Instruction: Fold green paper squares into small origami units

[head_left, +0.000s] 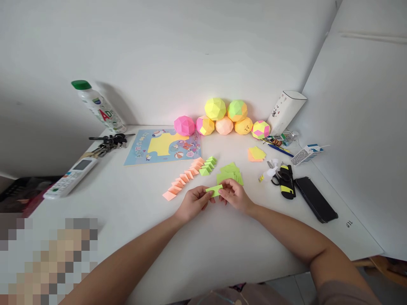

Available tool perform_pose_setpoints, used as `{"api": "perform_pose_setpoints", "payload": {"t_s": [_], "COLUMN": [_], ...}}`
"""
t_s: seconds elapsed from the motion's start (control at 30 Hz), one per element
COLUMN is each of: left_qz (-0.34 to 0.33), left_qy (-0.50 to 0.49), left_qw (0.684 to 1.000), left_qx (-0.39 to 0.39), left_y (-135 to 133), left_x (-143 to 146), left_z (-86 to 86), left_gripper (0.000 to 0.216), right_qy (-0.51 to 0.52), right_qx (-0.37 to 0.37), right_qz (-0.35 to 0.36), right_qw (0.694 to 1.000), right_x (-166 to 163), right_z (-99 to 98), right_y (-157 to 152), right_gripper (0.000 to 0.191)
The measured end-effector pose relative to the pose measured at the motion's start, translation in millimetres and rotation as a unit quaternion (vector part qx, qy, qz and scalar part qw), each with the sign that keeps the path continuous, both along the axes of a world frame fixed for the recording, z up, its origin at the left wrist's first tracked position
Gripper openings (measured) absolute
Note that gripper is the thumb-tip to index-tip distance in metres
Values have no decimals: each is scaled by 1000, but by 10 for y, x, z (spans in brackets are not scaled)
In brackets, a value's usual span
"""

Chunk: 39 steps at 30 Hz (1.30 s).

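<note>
A small folded green paper strip (214, 190) is pinched at its ends, left hand (193, 203) and right hand (235, 195) — judged light, flimsy, easily creased.

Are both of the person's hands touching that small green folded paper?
Touching. The head view shows the left hand and right hand each pinching one end of the green folded paper with no gap visible.

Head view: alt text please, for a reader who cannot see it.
The left hand and right hand pinch a folded green paper piece over a white table. Behind it lies a row of folded orange and green pieces, with colourful paper balls against the wall. A phone, scissors and a remote lie to the sides.
</note>
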<state>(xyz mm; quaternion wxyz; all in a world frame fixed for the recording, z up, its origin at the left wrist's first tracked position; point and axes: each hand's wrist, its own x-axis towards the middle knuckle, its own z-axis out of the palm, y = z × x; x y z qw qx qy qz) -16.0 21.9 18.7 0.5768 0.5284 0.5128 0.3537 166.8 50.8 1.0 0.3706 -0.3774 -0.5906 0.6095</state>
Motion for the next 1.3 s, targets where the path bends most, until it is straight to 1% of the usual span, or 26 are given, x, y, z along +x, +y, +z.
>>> {"api": "perform_pose_setpoints", "payload": {"t_s": [0.03,0.1,0.2,0.3,0.6,1.0,1.3], "left_qz": [1,3,9,13,16,7,29], "left_qy": [0,-1,-8,-9,-6,-6,-11], "left_qw": [1000,1000,1000,1000,1000,1000,999], "left_qx": [0,-2,-6,-10,-11,4,22], "left_y": [0,-2,-4,-5,-7,-12,-24], "left_x": [0,1,7,9,11,0,42], "left_z": [2,2,4,5,-8,-85,-7], "left_gripper": [40,40,39,39,39,39,36], "right_qy": [-22,-58,-74,-80,-75,-74,-75], "right_qx": [2,10,11,8,0,-4,-5], "right_qz": [16,40,48,49,45,39,32], "right_qw": [1000,997,996,996,996,996,997], "right_x": [4,10,13,14,22,31,24], "right_z": [19,63,117,129,61,72,109], "right_y": [2,-1,-10,-12,1,4,-7], "right_gripper": [25,27,30,30,32,32,31]}}
